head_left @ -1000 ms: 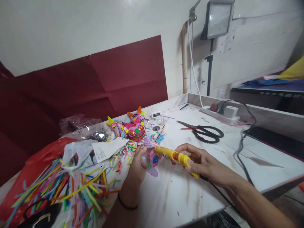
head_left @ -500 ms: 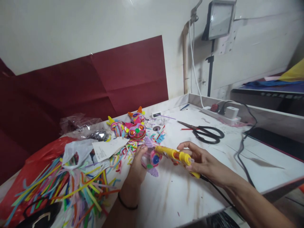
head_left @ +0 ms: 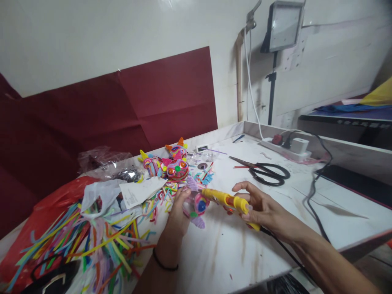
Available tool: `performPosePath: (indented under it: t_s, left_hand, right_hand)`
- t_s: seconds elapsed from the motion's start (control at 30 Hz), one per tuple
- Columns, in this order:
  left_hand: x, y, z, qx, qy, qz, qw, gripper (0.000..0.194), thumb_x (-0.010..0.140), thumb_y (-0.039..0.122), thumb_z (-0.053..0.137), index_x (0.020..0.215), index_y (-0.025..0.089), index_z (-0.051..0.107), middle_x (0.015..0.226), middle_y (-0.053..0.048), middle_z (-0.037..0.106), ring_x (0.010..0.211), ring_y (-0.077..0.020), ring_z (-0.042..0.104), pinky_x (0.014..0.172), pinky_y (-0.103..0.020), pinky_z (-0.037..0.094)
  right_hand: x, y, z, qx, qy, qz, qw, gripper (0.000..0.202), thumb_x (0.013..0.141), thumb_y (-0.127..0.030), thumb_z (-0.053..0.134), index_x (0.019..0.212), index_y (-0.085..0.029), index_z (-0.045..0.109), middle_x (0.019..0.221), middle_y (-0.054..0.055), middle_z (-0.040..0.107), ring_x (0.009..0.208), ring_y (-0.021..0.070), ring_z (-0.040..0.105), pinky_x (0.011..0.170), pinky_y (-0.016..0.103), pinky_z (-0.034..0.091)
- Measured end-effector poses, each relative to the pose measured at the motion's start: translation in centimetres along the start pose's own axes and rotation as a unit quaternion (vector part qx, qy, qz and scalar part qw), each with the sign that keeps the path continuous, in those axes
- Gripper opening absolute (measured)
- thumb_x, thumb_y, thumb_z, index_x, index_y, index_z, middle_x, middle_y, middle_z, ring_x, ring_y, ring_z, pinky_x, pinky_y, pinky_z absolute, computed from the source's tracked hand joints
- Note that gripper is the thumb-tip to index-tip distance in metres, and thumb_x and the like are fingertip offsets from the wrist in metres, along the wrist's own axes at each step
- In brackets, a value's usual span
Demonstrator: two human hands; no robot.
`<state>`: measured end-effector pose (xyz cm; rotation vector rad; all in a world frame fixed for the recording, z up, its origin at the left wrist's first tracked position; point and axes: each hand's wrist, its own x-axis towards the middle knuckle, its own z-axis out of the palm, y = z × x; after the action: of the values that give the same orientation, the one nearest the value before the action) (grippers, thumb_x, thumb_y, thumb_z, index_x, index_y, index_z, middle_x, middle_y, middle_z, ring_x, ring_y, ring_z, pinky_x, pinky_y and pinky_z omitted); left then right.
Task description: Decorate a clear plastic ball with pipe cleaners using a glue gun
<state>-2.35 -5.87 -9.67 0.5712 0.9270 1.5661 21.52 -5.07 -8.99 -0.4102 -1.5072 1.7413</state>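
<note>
My left hand (head_left: pixel 179 210) grips a clear plastic ball decorated with pipe cleaners (head_left: pixel 196 206), which has a blue eye, a green nose and purple ears. A yellow hot glue gun (head_left: pixel 228 201) is held in my right hand (head_left: pixel 260 208), with its nozzle close to the ball's upper edge. Whether the nozzle touches the ball I cannot tell. A small orange light glows on the gun's underside, and its black cord trails off below my right wrist. Behind the ball sit several finished pipe-cleaner animal heads (head_left: pixel 177 168) in pink, orange and yellow.
Colourful loose pipe cleaners (head_left: pixel 101 249) spread over a red plastic bag (head_left: pixel 39 220) at left. Black-handled scissors (head_left: pixel 266 171) lie beyond my right hand. A power strip (head_left: pixel 286 148) with plugs and a dark phone (head_left: pixel 355 183) are at right. A lamp (head_left: pixel 284 26) stands behind.
The glue gun and my right hand have shifted very slightly to the right. My left hand keeps its hold on the ball in nearly the same place.
</note>
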Motion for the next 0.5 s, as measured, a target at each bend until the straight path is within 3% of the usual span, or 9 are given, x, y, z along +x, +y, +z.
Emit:
performPosePath:
  t_s: [0.5]
  left_hand:
    - [-0.25, 0.19, 0.41, -0.004, 0.014, -0.001, 1.0, 0.028, 0.065, 0.022, 0.077, 0.091, 0.018, 0.064, 0.078, 0.002, 0.067, 0.07, -0.014, 0.063, 0.066, -0.025, 0.049]
  right_hand:
    - [0.23, -0.03, 0.31, 0.013, 0.005, -0.006, 1.0, 0.051, 0.078, -0.033, 0.078, 0.111, -0.026, 0.04, 0.088, 0.001, 0.07, 0.064, 0.0111, 0.057, 0.058, 0.022, 0.036]
